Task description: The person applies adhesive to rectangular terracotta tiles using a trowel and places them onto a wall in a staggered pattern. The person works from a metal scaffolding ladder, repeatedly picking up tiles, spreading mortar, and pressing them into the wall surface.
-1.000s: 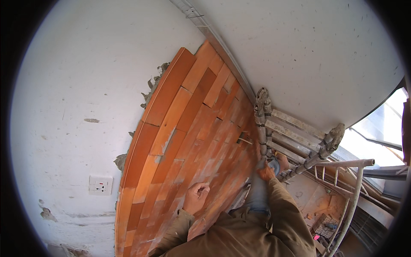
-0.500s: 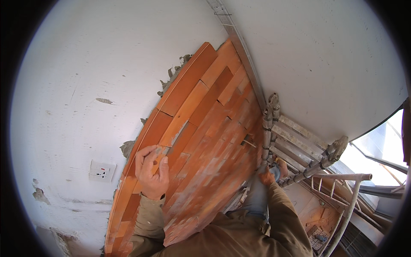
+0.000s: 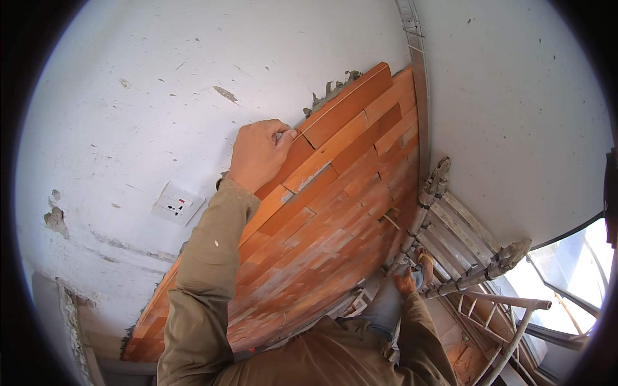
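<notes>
My left hand [image 3: 261,154] is raised to the upper edge of the orange-brown brick tiles [image 3: 347,154] on the wall. Its thumb and forefinger pinch a thin pale string [image 3: 342,98], which runs up and right along the top tile [image 3: 354,101]. Grey mortar [image 3: 331,93] bulges out behind that tile's upper edge. Low on the right, my right hand [image 3: 404,283] is beside my leg, close to the foot of the ladder-like frame. Its fingers are too small and partly hidden to make out.
A white socket plate [image 3: 177,204] is on the white wall left of the tiles. An upright metal strip [image 3: 421,96] stands at the corner. Right of it leans a worn ladder-like frame [image 3: 460,228], with a tubular metal frame [image 3: 508,347] below and a window [image 3: 573,270] beyond.
My left hand has moved up from the tile face to the tiles' top edge and now pinches the string. The view has shifted, so the tiles sit further right. My right hand stays low.
</notes>
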Demonstrator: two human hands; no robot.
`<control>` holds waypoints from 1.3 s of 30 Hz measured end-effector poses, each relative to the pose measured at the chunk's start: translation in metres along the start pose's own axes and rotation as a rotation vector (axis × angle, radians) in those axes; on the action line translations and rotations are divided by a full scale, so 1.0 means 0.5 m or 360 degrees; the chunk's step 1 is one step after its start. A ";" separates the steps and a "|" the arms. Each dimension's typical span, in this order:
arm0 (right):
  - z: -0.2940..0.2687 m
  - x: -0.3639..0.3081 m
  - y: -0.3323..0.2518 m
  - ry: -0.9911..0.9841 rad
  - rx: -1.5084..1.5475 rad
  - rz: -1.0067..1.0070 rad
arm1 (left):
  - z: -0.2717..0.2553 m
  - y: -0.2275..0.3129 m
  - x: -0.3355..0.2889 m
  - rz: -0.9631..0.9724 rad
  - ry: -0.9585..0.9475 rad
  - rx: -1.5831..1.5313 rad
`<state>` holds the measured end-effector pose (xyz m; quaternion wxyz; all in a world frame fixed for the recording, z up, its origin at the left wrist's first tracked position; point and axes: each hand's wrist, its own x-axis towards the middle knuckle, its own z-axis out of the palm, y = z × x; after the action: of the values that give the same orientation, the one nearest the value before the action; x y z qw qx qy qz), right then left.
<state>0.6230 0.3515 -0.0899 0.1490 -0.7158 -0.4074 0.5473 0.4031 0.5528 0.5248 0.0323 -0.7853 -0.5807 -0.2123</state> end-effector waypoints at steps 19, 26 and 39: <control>-0.020 -0.014 -0.026 -0.0006 0.0091 0.0056 | 0.027 0.013 0.062 -0.0027 -0.0229 0.0186; -0.004 0.009 -0.001 0.0008 0.0045 0.0053 | 0.030 0.005 0.067 0.0049 -0.0228 0.0162; -0.016 -0.002 -0.020 -0.0010 0.0044 0.0141 | 0.029 0.006 0.069 -0.0010 -0.0293 0.0097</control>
<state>0.6260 0.3591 -0.0798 0.1332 -0.7292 -0.3682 0.5613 0.4180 0.5871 0.5252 0.0019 -0.7983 -0.5898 -0.1216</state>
